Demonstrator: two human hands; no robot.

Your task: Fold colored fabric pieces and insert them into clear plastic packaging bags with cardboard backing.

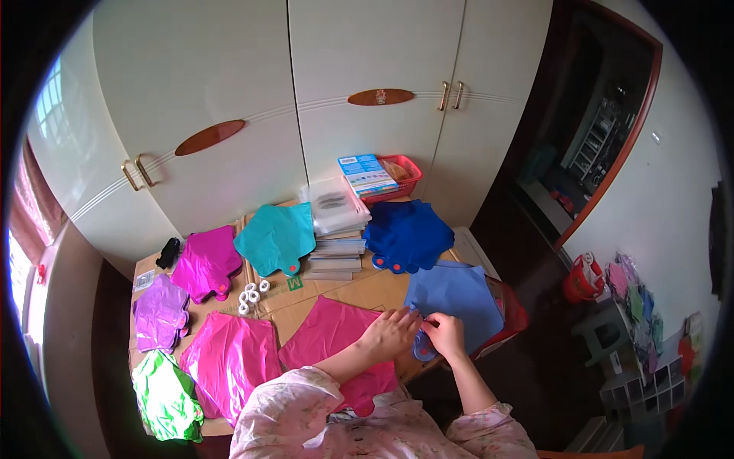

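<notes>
A flat light blue foil balloon (459, 298), uninflated, lies at the table's right front corner. At its left edge my left hand (391, 334) is closed, fingers bent together over the foil. My right hand (445, 335) pinches the same edge just beside it, thumb and forefinger together. The fingertips hide the exact spot that they grip. Below them shows a rounded blue tab (423, 348) with a red dot. Under my left forearm lies a dark pink foil balloon (325, 329), partly covered by the arm.
Around lie foil balloons in bright pink (233, 348), green (167, 394), purple (160, 317), magenta (206, 260), teal (277, 236) and dark blue (409, 233). White rolls (248, 294) sit on the cardboard (306, 289). Card stacks (336, 256) and a red basket (410, 183) stand behind; a stool (600, 333) is right.
</notes>
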